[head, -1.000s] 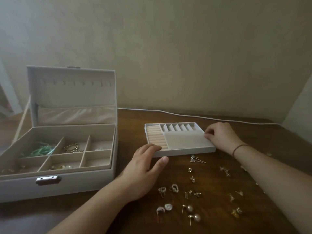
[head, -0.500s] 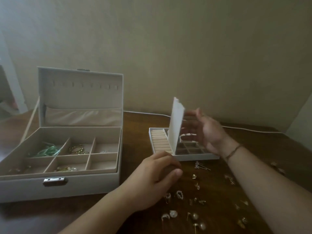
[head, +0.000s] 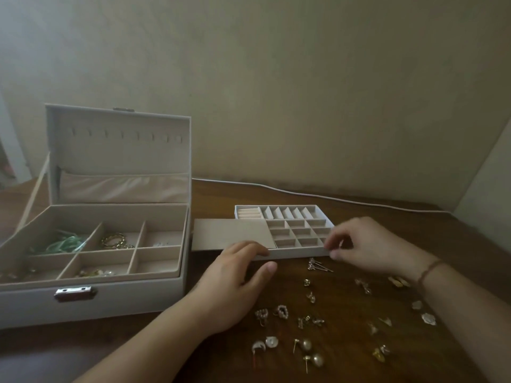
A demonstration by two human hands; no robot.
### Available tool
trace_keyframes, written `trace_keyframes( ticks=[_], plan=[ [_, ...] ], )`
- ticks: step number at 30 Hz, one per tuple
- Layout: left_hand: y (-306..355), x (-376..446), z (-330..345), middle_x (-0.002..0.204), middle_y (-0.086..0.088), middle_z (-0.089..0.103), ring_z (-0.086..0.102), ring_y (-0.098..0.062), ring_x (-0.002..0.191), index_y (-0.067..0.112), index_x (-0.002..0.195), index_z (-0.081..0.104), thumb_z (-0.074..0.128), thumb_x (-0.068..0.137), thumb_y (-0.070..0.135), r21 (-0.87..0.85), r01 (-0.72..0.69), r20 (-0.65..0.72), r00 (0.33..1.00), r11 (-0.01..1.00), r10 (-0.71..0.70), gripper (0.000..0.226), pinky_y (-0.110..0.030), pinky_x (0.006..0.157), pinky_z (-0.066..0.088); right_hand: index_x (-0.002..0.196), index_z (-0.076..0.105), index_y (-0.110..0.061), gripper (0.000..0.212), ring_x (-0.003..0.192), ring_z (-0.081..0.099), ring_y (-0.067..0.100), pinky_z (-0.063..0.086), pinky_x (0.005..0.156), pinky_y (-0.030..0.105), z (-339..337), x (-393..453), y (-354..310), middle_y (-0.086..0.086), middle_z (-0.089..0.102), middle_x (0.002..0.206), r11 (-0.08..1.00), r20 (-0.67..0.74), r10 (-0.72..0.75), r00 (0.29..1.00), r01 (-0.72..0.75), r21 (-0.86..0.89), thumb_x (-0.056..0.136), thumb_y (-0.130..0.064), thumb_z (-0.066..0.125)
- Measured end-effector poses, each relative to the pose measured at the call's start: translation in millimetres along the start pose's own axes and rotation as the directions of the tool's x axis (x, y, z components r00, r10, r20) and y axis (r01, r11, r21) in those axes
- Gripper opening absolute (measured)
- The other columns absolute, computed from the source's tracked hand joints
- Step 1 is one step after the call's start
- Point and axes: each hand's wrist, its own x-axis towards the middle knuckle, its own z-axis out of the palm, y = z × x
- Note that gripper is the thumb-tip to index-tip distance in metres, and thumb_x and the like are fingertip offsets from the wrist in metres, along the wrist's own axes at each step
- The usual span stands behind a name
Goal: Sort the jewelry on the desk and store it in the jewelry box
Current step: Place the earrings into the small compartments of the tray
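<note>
The white jewelry box (head: 110, 297) stands open at the left, with a green piece (head: 62, 243) and gold chains (head: 114, 240) in its compartments. A small divided tray (head: 287, 207) sits mid-desk. Its beige flap (head: 229, 233) lies flat to the left, uncovering the small square cells. My left hand (head: 232, 286) rests with its fingers on the flap's near edge, thumb by the tray's front wall. My right hand (head: 367, 244) pinches the tray's front right corner. Several loose earrings, among them pearl studs (head: 305, 344) and pins (head: 318, 265), lie scattered in front of the tray.
The box lid (head: 119, 145) stands upright behind the box. A white cable (head: 304, 193) runs along the back of the brown desk (head: 210, 363) by the wall. More earrings (head: 427, 317) lie under my right forearm, near the right side.
My right hand lifted the tray's flap, swung it over to the left and laid it flat, then came back to the tray's front right corner. My left hand stayed at the tray's front left.
</note>
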Motion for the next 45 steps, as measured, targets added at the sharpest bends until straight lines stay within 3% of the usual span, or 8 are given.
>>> trace_keyframes(
  ticks=[5,12,17,24,32,36,40,45],
  plan=[
    [-2,2,0,0.129,0.023,0.049,0.043,0.006,0.119,0.037,0.127,0.053,0.04,0.093,0.057,-0.009,0.024,0.005,1.0,1.0,-0.024,0.042,-0.009,0.091,0.035,0.122,0.061,-0.035,0.036,0.112,0.053,0.004,0.05,0.092,0.027,26,-11,-7,-0.016,0.059,0.122,0.983,0.054,0.075,0.996,-0.065,-0.17,0.088,-0.047,0.062],
    [-5,2,0,0.132,0.02,0.049,0.043,0.003,0.123,0.034,0.128,0.055,0.041,0.095,0.056,-0.002,0.023,0.024,0.999,1.0,-0.023,0.042,-0.021,0.103,0.038,0.095,0.063,-0.037,0.005,0.094,0.055,0.003,0.052,0.08,0.025,46,-2,-18,-0.014,0.06,0.099,0.981,-0.031,0.099,0.995,-0.102,-0.164,0.092,-0.034,0.06],
    [-5,2,1,0.132,0.02,0.048,0.041,0.003,0.123,0.035,0.127,0.054,0.041,0.095,0.055,-0.003,0.016,0.019,1.0,1.0,-0.016,0.04,-0.018,0.1,0.035,0.092,0.051,-0.035,0.007,0.089,0.048,0.001,0.05,0.08,0.024,44,-6,-20,-0.014,0.052,0.094,0.966,0.002,0.014,1.0,-0.013,-0.26,0.097,-0.03,0.052],
    [-5,3,1,0.13,0.02,0.048,0.042,0.003,0.119,0.034,0.125,0.056,0.041,0.096,0.055,0.0,0.007,0.029,1.0,1.0,-0.007,0.039,-0.013,0.094,0.036,0.091,0.057,-0.03,0.009,0.088,0.054,0.01,0.047,0.072,0.031,18,47,-34,-0.01,0.055,0.097,0.992,-0.228,-0.004,0.974,-0.026,-0.126,0.097,-0.03,0.051],
    [-2,2,-2,0.131,0.02,0.046,0.041,0.003,0.119,0.032,0.127,0.056,0.042,0.097,0.054,-0.002,-0.003,0.047,0.999,1.0,0.003,0.039,-0.014,0.094,0.037,0.086,0.062,-0.026,0.009,0.082,0.058,0.014,0.047,0.068,0.031,31,106,-57,-0.008,0.061,0.091,0.922,-0.098,-0.013,0.995,-0.027,-0.387,0.091,-0.019,0.062],
    [-3,2,-2,0.132,0.019,0.044,0.04,0.003,0.119,0.032,0.129,0.054,0.042,0.097,0.054,0.001,-0.006,0.06,0.998,1.0,0.006,0.041,-0.015,0.095,0.038,0.078,0.064,-0.029,0.012,0.069,0.056,0.005,0.043,0.059,0.027,34,115,-55,-0.012,0.062,0.073,0.946,-0.087,0.0,0.996,-0.028,-0.322,0.09,-0.025,0.064],
    [-3,3,-2,0.131,0.018,0.046,0.041,0.002,0.118,0.031,0.129,0.055,0.042,0.097,0.054,0.015,-0.013,0.058,0.998,1.0,0.012,0.041,-0.016,0.095,0.04,0.093,0.073,-0.033,0.009,0.086,0.061,0.011,0.052,0.072,0.032,32,114,-55,-0.012,0.069,0.091,0.969,-0.098,-0.066,0.993,0.041,-0.242,0.089,-0.034,0.066],
    [-5,3,-3,0.13,0.016,0.048,0.043,0.0,0.119,0.028,0.127,0.057,0.042,0.097,0.053,0.022,-0.021,0.059,0.998,1.0,0.02,0.042,-0.023,0.099,0.044,0.103,0.072,-0.033,0.019,0.098,0.059,0.011,0.052,0.081,0.033,27,101,-52,-0.015,0.064,0.103,0.987,-0.131,-0.128,0.983,0.114,-0.114,0.094,-0.022,0.059]
  ],
)
